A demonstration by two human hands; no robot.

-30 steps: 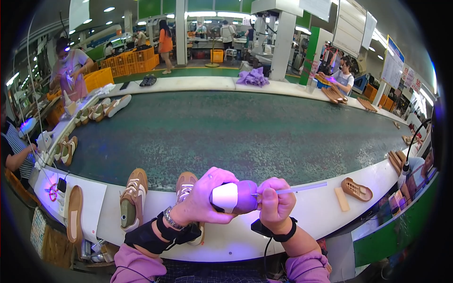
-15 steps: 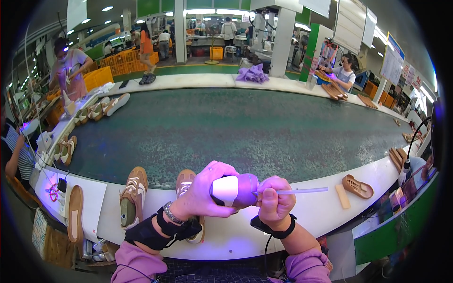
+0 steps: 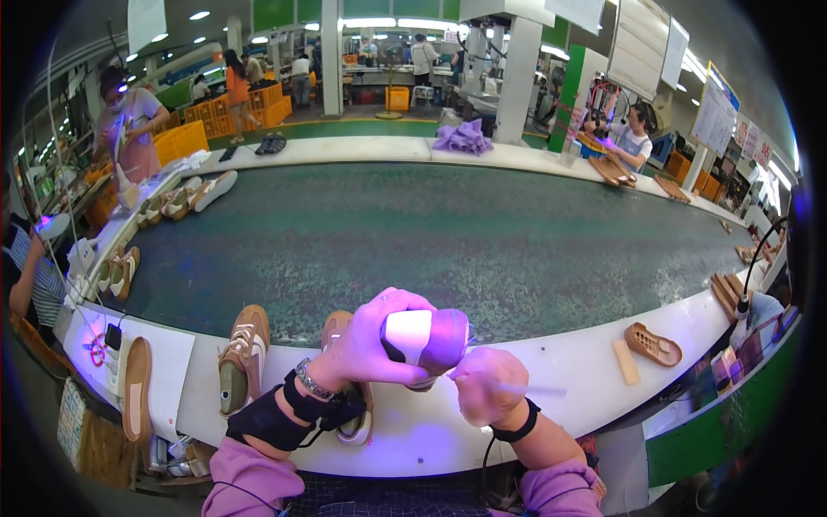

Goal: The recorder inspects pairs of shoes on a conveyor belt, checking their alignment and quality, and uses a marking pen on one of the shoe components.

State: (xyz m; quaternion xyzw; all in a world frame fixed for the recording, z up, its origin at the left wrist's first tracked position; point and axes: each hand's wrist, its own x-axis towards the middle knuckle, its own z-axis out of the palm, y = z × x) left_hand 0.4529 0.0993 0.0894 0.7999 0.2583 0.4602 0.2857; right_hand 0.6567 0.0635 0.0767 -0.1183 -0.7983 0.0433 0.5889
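While the left hand point(image 3: 370, 340) grasps a low shoe with a rounded, purple-lit end and a white panel point(image 3: 441, 338), the right hand point(image 3: 491, 383), blurred, is closed around a thin, pale, straight rod point(image 3: 544, 392) just right of that held shoe; whether the rod's tip touches it, I cannot tell. The held shoe sits between the hands, raised above a curved white worktop point(image 3: 431, 448). Left of it, partly hidden by the left hand and forearm, stands a brown-toed shoe with a white sole point(image 3: 338, 324); farther left come a brown lace-up shoe with white stripes point(image 3: 247, 358) and a flat tan sole point(image 3: 139, 362). Well to its right lie a beige rectangular strip point(image 3: 626, 362) and a tan sole with openings point(image 3: 652, 345). Beyond it stretches a worn green belt point(image 3: 413, 233), and past that, a crumpled purple cloth point(image 3: 463, 137).
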